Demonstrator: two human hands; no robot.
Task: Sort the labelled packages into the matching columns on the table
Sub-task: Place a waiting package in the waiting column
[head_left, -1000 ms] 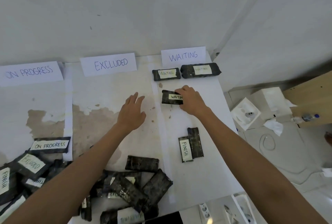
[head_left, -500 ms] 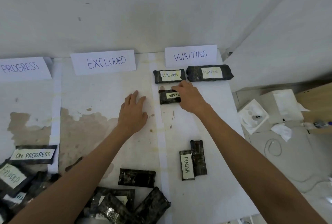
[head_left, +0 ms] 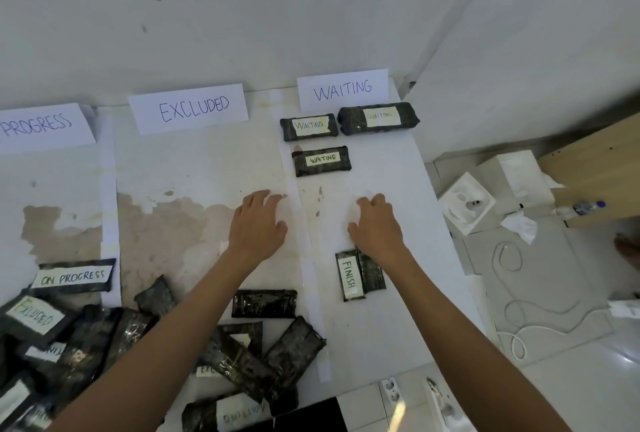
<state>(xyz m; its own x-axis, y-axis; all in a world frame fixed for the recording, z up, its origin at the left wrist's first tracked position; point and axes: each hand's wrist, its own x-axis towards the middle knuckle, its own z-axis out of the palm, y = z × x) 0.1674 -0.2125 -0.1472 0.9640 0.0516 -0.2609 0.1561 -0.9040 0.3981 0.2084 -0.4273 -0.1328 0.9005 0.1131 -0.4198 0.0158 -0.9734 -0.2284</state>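
Three dark packages labelled WAITING lie under the WAITING sign [head_left: 343, 89]: two side by side [head_left: 309, 126] [head_left: 379, 118], and a third [head_left: 321, 160] just below them. My right hand [head_left: 375, 227] hovers over the white sheet below that third package, fingers loosely bent and empty. My left hand [head_left: 258, 223] lies flat in the EXCLUDED column, under its sign [head_left: 189, 108]. A FINISH package [head_left: 350, 277] sits by my right wrist. A heap of dark packages [head_left: 242, 359] fills the near left.
An ON PROGRESS package [head_left: 72, 277] and an EXCLUDED package [head_left: 33, 315] lie at the left. White paper strips [head_left: 313, 293] divide the columns. Right of the table edge, the floor holds white boxes [head_left: 465, 203], a cable [head_left: 526, 324] and a power strip [head_left: 393, 397].
My right hand let go of the third WAITING package, left below the first two, and drew back toward me. My left hand stayed flat on the table.
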